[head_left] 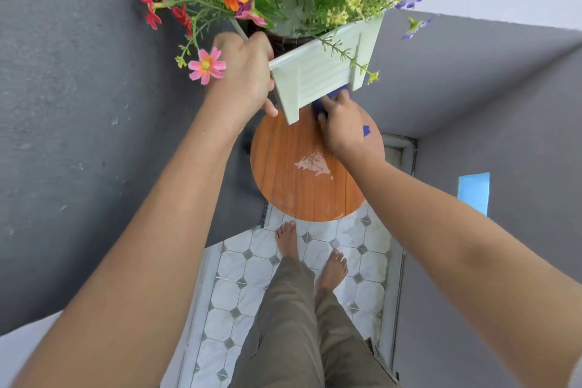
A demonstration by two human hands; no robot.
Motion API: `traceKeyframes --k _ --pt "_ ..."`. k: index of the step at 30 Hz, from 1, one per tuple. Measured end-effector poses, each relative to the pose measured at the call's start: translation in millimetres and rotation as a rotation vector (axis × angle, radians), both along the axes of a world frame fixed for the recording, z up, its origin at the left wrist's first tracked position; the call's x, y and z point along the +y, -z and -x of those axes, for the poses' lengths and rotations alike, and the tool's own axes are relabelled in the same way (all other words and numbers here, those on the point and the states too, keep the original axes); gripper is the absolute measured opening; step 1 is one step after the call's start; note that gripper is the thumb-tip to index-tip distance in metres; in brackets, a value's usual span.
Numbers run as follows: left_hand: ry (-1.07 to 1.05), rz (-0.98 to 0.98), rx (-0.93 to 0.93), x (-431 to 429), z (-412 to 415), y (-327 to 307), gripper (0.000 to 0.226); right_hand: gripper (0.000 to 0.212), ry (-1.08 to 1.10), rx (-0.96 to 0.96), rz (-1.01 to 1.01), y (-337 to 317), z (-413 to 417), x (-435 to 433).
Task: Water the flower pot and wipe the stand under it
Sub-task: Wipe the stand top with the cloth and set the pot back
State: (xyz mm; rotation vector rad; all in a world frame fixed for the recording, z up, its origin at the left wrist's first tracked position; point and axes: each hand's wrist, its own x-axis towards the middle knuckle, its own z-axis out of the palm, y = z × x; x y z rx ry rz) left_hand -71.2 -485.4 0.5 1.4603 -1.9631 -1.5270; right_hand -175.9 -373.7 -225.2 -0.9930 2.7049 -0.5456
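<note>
Bare feet (310, 257) stand on pale octagon-patterned floor tiles (242, 290) just before the round, wood-grain laminate stand (293, 179), its top scuffed white. Over the stand's far edge, the right hand (341, 124) has its grip closed on a blue cloth (321, 104). The left hand (244, 72) clamps the tilted, white slatted wooden flower pot (324, 68), raised above the stand.

The near half of the round stand (302, 192) is bare, while the lifted flower pot (327, 69) covers its far edge.

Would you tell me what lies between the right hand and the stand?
A blue cloth, pressed under the right hand onto the stand, in the head view.
</note>
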Motion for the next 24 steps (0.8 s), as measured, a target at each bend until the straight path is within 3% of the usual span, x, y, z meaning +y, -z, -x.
traceKeyframes --k 3,6,8,10,13,16,18,20,24 --pt "-0.012 -0.003 0.001 3 -1 3 0.012 0.039 -0.361 0.002 0.015 11 -73 18" --pt "-0.035 -0.002 -0.001 4 0 7 0.013 0.038 -0.716 -0.033 0.085 15 -143 56" --pt "-0.037 0.005 -0.006 4 1 8 0.017 0.038 -0.816 -0.075 0.053 14 -154 79" --pt "-0.039 0.016 -0.003 3 0 8 0.016 0.040 -0.755 -0.074 0.070 11 -131 87" --pt "-0.034 0.030 -0.003 5 -2 10 0.015 0.044 -0.440 -0.017 0.064 15 -61 84" --pt "-0.039 0.026 -0.019 11 -5 14 0.014 0.033 -0.057 -0.005 0.072 15 4 81" --pt "-0.040 0.022 -0.027 16 -7 18 0.015 0.023 0.065 -0.013 0.081 13 12 80" --pt "-0.042 0.018 -0.025 21 -9 24 0.015 0.022 0.028 -0.036 0.101 10 -7 81" --pt "-0.032 -0.008 -0.046 28 -12 37 0.017 0.040 -0.229 -0.123 0.115 12 -92 105"
